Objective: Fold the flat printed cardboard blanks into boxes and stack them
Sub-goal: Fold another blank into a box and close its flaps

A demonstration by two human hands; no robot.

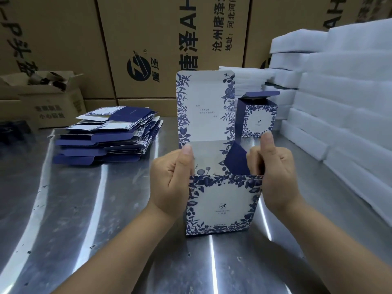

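Far out to the left of the left hand, the ragged pile of flat blue-and-white printed cardboard blanks (106, 134) waits on the scuffed steel table (84, 209), well apart from the action. Now the left hand (171, 181): thumb up, fingers curled round the left wall of the half-formed white box with blue floral print (222, 204), a firm hold. The box stands upright on the table between the two hands, long axis vertical, mouth open. Its tall white lid flap (205, 107) rises straight up beyond both thumbs, not yet folded. Just inside the right wall, the navy side flap (235, 160) leans inward, touching the curled fingers of the right hand (273, 177), which grips that right wall, thumb raised. That flap looks like the one to go down next, and the right hand is plainly the nearer. Beyond the right thumb stands one finished blue-and-white box (256, 117), its navy lid ajar, and farther right the stacked white foam slabs (350, 92).
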